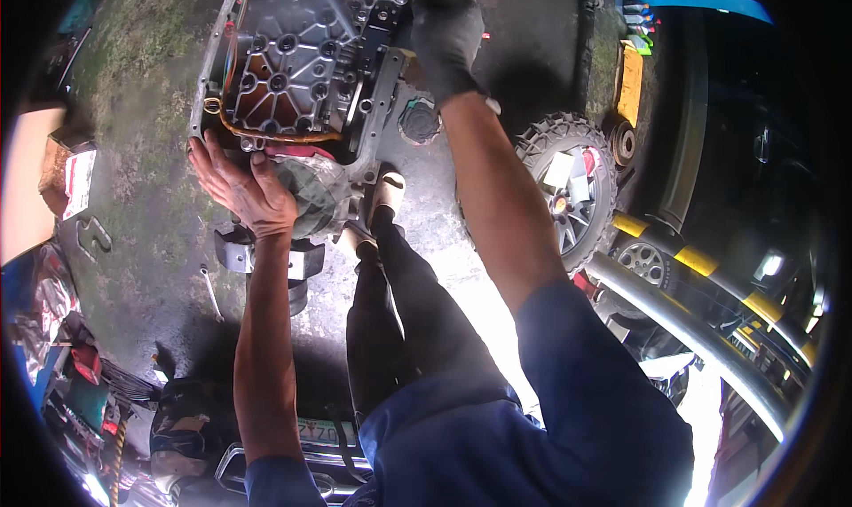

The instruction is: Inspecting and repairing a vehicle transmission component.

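Note:
An open metal gearbox housing [388, 90] with a ribbed, bolted valve body [282, 63] inside stands in front of me. An amber-brown wiring tube [275, 134] runs along the near edge of the valve body. My left hand [244, 188], bare, rests on the housing's near left corner with its fingers stretched out. In a dark grey glove, my right hand [448, 41] is closed in a fist beside the housing's far right side. Whatever it may hold is hidden. Greyish-green crumpled plastic [315, 192] covers the housing's near end.
A wheel with a knobby tyre [568, 183] lies to the right, beside a silver metal tube [692, 338]. On the floor at left are a combination wrench [212, 294] and a bent metal hook [93, 236]. An opened cardboard box [53, 165] is farther left.

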{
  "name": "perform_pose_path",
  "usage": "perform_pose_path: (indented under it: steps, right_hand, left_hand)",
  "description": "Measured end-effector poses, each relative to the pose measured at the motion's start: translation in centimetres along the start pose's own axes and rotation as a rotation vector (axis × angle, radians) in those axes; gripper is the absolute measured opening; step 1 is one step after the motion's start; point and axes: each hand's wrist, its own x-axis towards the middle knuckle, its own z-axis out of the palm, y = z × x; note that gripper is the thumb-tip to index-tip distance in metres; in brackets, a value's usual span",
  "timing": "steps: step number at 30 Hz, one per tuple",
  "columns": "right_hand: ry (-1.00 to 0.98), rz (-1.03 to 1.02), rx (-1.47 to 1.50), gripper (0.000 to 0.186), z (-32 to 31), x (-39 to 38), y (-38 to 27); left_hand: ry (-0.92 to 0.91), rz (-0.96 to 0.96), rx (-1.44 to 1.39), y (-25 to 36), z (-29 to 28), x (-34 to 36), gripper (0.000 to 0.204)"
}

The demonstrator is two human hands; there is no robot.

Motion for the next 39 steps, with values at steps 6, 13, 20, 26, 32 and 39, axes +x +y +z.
perform_pose_path:
  steps: [6,13,20,26,32,39]
  right_hand:
    - [-0.146,0.185,0.303,0.029,-2.4,-6.1,-3.9]
    - [-0.11,0.118,0.331,0.033,-2.7,-8.6,-3.0]
    - [-0.256,0.081,0.115,0.033,-4.5,-7.9,-4.1]
    - [-0.236,0.113,0.69,0.038,-5.1,-14.1,-5.3]
    - [-0.318,0.259,0.399,0.038,-5.8,-9.5,-3.9]
    - [-0.176,0.117,0.408,0.042,-2.2,-7.1,-0.4]
  left_hand:
    - [-0.038,-0.066,0.001,-1.8,-1.8,-0.1,0.082]
    - [-0.281,-0.257,0.191,0.6,-5.4,-3.7,0.085]
    - [-0.38,-0.139,0.311,1.1,-6.5,-3.3,0.053]
    - [-0.282,-0.151,0.055,0.5,-7.4,-3.3,0.024]
    - [-0.441,-0.207,0.183,-1.6,-13.2,-2.7,0.022]
    - [-0.316,-0.157,0.48,-0.8,-7.8,-5.8,0.067]
